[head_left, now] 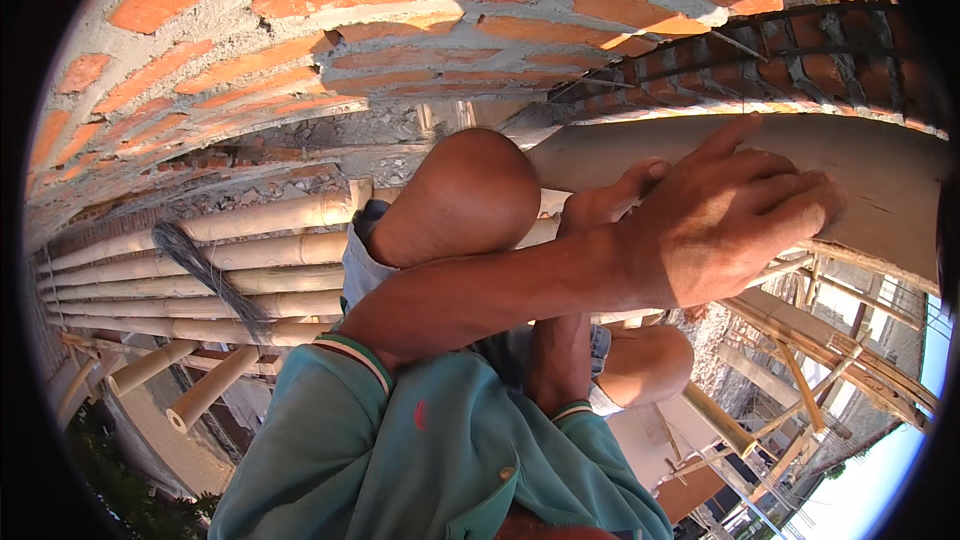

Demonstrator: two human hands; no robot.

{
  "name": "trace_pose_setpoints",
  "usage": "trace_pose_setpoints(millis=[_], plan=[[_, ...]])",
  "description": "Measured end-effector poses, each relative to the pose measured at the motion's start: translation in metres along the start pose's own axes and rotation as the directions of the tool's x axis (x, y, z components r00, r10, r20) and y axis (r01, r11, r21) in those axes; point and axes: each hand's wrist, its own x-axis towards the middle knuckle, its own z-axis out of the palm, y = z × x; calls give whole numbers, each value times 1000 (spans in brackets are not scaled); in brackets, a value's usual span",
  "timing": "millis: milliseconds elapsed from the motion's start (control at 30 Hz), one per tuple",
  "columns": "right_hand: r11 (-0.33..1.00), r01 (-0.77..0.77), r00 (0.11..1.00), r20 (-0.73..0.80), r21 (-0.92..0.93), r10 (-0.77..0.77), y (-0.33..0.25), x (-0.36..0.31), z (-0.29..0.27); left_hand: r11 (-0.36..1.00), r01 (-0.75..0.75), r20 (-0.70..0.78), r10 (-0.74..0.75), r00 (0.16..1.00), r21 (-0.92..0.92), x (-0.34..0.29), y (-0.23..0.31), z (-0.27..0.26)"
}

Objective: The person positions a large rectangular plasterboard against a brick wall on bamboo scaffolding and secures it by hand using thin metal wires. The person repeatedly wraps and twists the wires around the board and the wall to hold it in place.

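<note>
My left forearm crosses in front of my right one. My left hand (730, 215) lies over a broad flat brown board (870, 165), its fingers spread with the index stretched furthest away. Whether its palm presses on the board cannot be told. Just behind the left wrist, my right hand (605, 202) is near the board's left end. A thumb or finger of it shows, while the left forearm and hand cover the remaining fingers. Anything it may grip is hidden.
A rough brick wall (400, 40) curves across the top. Bamboo poles (270, 280) lie side by side at left, a bundle of thin dark wire (205, 275) draped over them. My bent knee (470, 190) is beside the board. Timber framing (830, 340) stands lower right.
</note>
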Motion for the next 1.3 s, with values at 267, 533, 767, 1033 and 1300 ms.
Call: trace_pose_setpoints(millis=[267, 533, 767, 1033, 1300], plan=[[997, 57, 998, -12, 54, -56, 7, 8, 8, 771, 637, 16, -637, 771, -20, -23, -10, -126], [976, 215, 976, -46, 21, -214, -1, 7, 12, 681, 602, 651, -686, 325, 417, -39, -36, -237], [943, 54, 998, 4, 330, -58, 9, 5, -3, 423, 791, 262, -904, 337, 442, -241, -225, -110], [756, -281, 936, 343, 591, 80, 6, 11, -23, 308, 951, 451, -848, 276, -2, -246, -246, -45], [877, -34, 994, -77, 479, 80, -1, 15, -7, -94, 631, 257, -951, 173, -770, -251, -259, 9]])
